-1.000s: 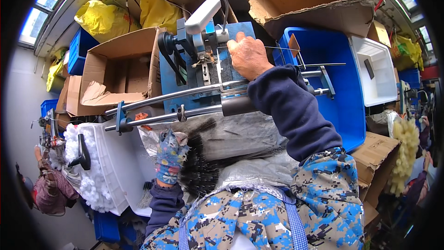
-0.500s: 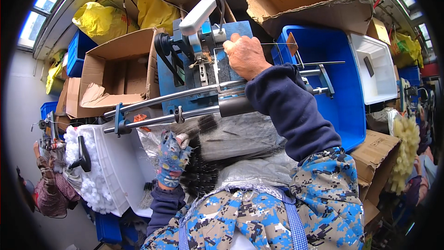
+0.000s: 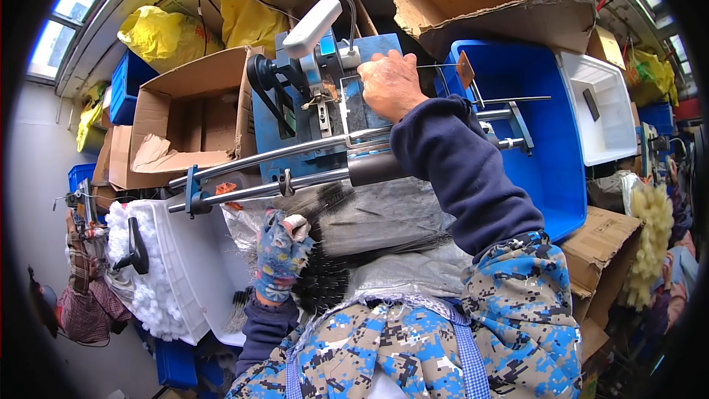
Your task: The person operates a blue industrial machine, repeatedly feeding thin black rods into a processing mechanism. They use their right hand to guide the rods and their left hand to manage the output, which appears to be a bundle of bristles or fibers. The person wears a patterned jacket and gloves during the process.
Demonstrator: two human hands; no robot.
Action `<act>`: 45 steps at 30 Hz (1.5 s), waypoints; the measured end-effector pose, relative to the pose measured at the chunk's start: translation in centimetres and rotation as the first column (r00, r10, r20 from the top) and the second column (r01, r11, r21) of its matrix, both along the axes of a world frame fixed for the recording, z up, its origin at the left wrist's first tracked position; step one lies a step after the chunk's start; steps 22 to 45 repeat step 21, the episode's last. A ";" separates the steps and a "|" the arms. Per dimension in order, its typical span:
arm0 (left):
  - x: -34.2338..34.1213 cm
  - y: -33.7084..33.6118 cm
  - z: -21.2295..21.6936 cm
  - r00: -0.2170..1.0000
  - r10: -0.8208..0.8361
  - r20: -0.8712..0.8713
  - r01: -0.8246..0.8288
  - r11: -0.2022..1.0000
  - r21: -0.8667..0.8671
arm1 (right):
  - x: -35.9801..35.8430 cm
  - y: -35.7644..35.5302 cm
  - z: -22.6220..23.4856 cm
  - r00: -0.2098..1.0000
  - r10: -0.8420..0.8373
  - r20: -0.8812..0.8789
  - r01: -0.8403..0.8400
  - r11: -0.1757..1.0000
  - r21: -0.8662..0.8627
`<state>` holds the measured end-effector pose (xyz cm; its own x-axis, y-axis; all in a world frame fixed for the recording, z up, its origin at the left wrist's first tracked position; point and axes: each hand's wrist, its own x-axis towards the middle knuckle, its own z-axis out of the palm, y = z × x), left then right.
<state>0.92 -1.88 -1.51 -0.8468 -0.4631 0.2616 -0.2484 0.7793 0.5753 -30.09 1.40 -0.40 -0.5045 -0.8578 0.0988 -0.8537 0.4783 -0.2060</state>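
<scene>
My bare right hand (image 3: 390, 87) is closed in a fist over the blue metal bench machine (image 3: 292, 148), its fingertips hidden beneath. A thin metal rod runs from beside this hand toward a small brown plate (image 3: 464, 69) on the right. My left hand (image 3: 282, 251), in a worn blue patterned glove with pale wrapping on the thumb, has its fingers curled at the edge of a pile of black bristles (image 3: 325, 277). Whatever it pinches is hidden. The bristles lie on a grey plastic sheet (image 3: 384, 222) over my lap. Two steel rails (image 3: 295, 151) cross between my hands.
Right of the machine stands a deep blue bin (image 3: 550, 140), with a white tray (image 3: 602, 133) beyond. Cardboard boxes (image 3: 185, 125) flank the machine. A white bin (image 3: 192, 266) and white fluffy pieces (image 3: 151, 288) are at the left, near another person (image 3: 88, 303).
My left hand has shifted slightly and turned, its fingers curling higher beside the bristles. My right hand stays at nearly the same place on the machine.
</scene>
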 end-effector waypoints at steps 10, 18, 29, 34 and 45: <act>1.3 0.5 0.0 0.996 0.061 0.067 -0.074 0.971 0.226 | 1.4 5.9 0.5 0.995 0.031 -0.099 -0.042 0.993 -0.113; -0.7 1.2 0.8 0.998 -0.056 -0.036 0.057 0.998 0.038 | 0.9 5.0 0.6 0.995 0.074 -0.066 -0.081 0.991 -0.104; 1.0 0.8 -0.6 0.997 -0.055 0.052 0.049 0.994 0.098 | 0.3 2.3 1.3 0.999 0.050 -0.003 -0.050 0.997 0.066; 1.0 0.8 -0.6 0.997 -0.055 0.052 0.049 0.994 0.098 | 0.3 2.3 1.3 0.999 0.050 -0.003 -0.050 0.997 0.066; 1.0 0.8 -0.6 0.997 -0.055 0.052 0.049 0.994 0.098 | 0.3 2.3 1.3 0.999 0.050 -0.003 -0.050 0.997 0.066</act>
